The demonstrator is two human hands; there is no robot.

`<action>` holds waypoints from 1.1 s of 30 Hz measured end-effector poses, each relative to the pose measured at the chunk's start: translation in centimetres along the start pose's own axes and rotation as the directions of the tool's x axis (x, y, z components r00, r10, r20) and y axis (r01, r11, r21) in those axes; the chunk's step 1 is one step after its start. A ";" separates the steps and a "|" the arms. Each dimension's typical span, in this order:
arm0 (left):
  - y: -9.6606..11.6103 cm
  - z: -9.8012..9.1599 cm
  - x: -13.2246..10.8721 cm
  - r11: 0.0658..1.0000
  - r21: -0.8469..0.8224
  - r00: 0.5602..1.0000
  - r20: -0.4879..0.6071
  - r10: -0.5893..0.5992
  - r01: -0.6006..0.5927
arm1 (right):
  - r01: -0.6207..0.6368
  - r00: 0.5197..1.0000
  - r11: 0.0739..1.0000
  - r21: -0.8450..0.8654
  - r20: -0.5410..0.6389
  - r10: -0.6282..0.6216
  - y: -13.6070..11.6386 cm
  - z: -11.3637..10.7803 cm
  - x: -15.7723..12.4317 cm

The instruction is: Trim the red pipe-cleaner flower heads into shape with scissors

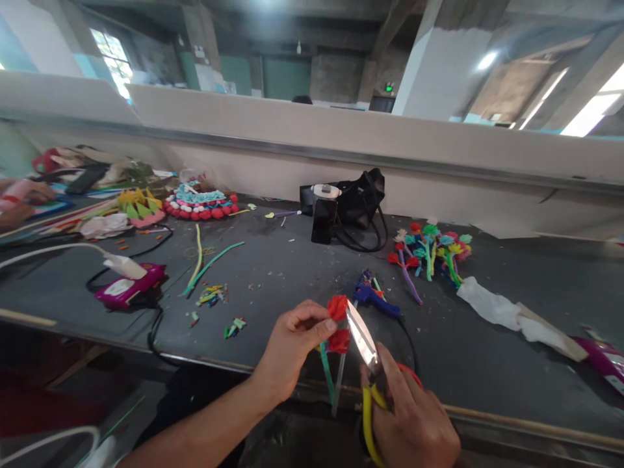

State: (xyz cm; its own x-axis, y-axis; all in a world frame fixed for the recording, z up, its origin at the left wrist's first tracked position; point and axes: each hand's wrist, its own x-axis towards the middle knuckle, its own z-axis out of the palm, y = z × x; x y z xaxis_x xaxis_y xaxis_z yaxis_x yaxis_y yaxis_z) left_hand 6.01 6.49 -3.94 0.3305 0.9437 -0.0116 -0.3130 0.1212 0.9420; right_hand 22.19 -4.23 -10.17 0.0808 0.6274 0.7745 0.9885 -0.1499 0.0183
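My left hand (305, 331) pinches a red craft flower (338, 307) above the table's front edge, with a second red bloom just below it. Green and pale strips (327, 370) hang beneath the blooms. My right hand (407, 416) is closed round the yellow and red handles of a pair of scissors (361, 335). The blades look together, and their tips touch or nearly touch the red flower's right side. Behind the scissors lies a blue glue gun (377, 301) with its cord running down to the right.
Colourful craft flowers (431, 250) lie at the right, beside white wrapping (487, 305). A black bag (361, 201) and a phone (324, 221) stand by the partition. Leftward are a purple power strip (131, 286), pipe cleaners (214, 266), small clippings (213, 296) and another person's hand (24, 195).
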 end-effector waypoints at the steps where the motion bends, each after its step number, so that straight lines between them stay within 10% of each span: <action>1: 0.1 0.1 0.0 1.000 0.012 1.000 -0.008 0.007 -0.007 | -0.004 1.000 1.000 0.002 -0.003 0.004 0.0 0.1 0.0; 33: 0.2 0.9 -1.1 0.998 0.054 0.996 -0.086 -0.002 0.007 | -0.066 0.996 0.997 -0.044 0.058 0.069 -0.9 0.5 -0.7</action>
State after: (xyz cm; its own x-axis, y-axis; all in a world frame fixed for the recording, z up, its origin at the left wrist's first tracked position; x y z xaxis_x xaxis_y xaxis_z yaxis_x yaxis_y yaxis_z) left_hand 6.40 5.21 -3.46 0.2532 0.9665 -0.0428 -0.2617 0.1111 0.9587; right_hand 21.34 -4.16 -10.98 0.1557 0.6590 0.7359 0.9745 -0.2244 -0.0052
